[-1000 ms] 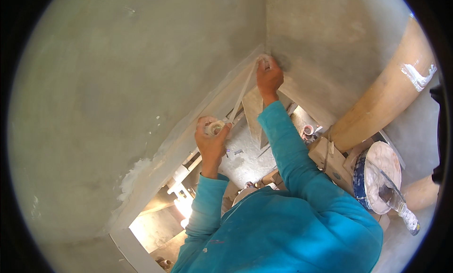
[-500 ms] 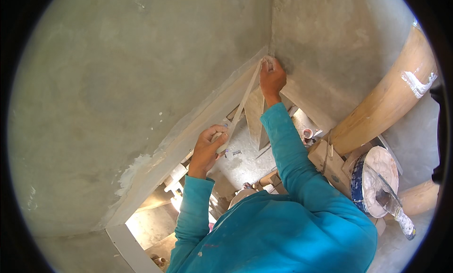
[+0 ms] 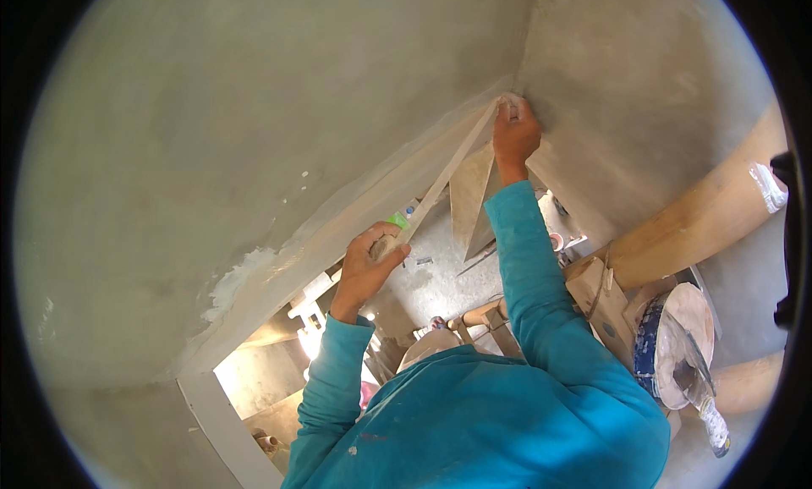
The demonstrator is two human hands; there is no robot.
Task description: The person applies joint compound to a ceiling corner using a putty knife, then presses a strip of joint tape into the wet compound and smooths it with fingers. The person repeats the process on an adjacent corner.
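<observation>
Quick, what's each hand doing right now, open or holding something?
Left hand: closed, holding the tape roll.
Right hand: closed, holding the upper end of the strip.

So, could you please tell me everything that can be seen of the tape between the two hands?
The tape is a narrow, pale, thin strip; its exact material I cannot tell. It stretches fairly straight, slanting up from the roll held in the left hand to the right hand, whose fingers hold its far end near the wall corner.
</observation>
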